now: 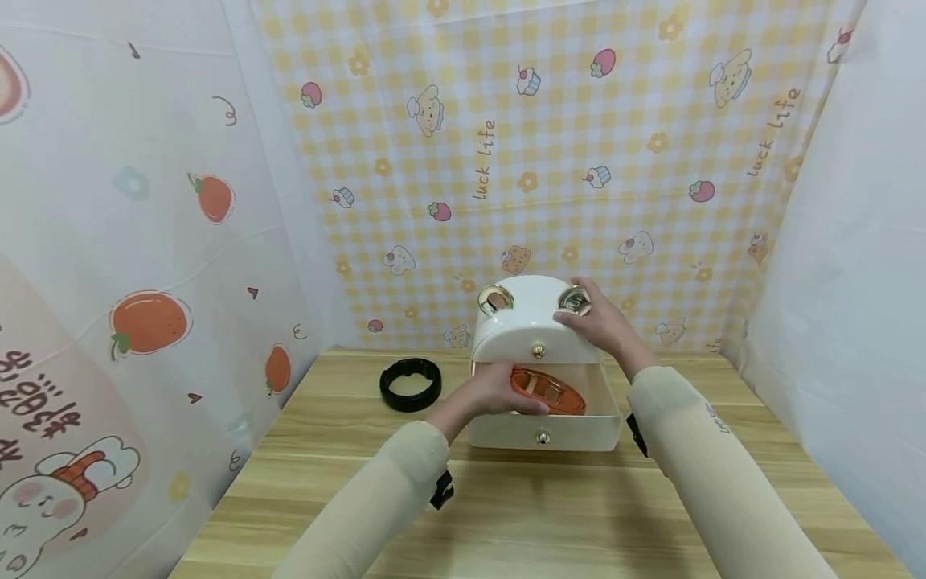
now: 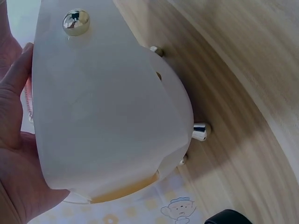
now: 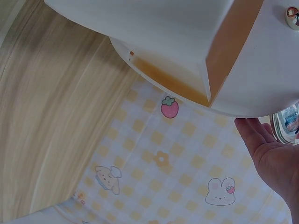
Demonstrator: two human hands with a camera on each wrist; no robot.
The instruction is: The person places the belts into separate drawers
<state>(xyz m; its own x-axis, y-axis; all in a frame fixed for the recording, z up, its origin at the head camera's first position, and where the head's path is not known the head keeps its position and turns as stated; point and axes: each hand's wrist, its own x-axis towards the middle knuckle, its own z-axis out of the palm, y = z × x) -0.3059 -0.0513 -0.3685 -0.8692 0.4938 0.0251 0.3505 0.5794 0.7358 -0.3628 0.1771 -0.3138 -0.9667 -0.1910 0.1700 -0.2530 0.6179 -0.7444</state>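
Note:
A white two-drawer box point(image 1: 531, 297) with gold knobs and two gold ring ears stands on the table. Its lower drawer point(image 1: 506, 433) is pulled out. Inside lies an orange coiled belt point(image 1: 571, 400) with a gold buckle. My left hand point(image 1: 492, 392) reaches over the drawer's left side and grips the belt's left end, thumb along its near edge; the drawer front hides most of these fingers in the left wrist view. My right hand point(image 1: 604, 322) holds the box top around the right ear point(image 1: 575, 299), its fingers against the box side in the right wrist view.
A black coiled belt point(image 1: 410, 404) lies on the wooden table point(image 1: 340, 466) left of the box. A yellow checked cloth point(image 1: 405, 185) hangs close behind, and white cloths hang at both sides.

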